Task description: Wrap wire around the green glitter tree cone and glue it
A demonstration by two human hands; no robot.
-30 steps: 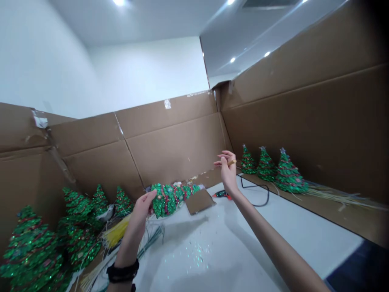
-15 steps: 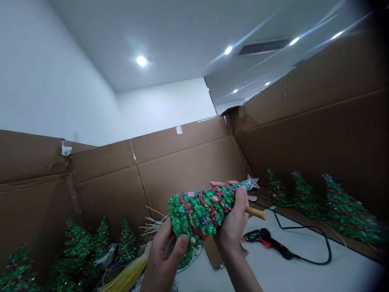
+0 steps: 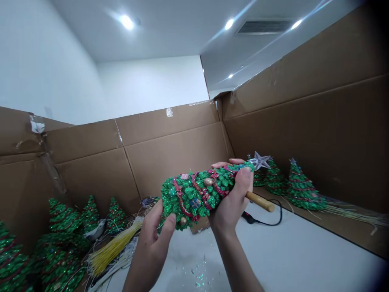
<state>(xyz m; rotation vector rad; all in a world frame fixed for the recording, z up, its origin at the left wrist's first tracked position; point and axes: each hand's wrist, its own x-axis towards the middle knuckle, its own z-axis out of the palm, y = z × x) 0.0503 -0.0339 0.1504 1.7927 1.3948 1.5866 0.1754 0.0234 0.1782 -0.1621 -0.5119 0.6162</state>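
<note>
A small green glitter Christmas tree (image 3: 194, 194) lies sideways between my hands, tip to the right, with red garland, gold balls and tiny presents on it. My left hand (image 3: 154, 239) grips its wide base end, thumb on the near side. Near the tip, my right hand (image 3: 232, 202) is wrapped round the tree. A clear star (image 3: 259, 161) sticks out beyond the right thumb. Below it a wooden-handled tool (image 3: 259, 201) juts from under my right hand; its other end is hidden.
Several similar trees stand at left (image 3: 63, 217) and right (image 3: 304, 188). A yellow wire bundle (image 3: 115, 247) lies at left. A dark glue gun handle (image 3: 248, 217) with its cord shows behind my right wrist. Cardboard walls (image 3: 176, 150) surround the white table (image 3: 291, 251), which has green glitter on it.
The view has tilted down and turned right, showing more table and glitter. The tree stays in both hands, tilted slightly differently, and my right arm now covers much of the glue gun.
</note>
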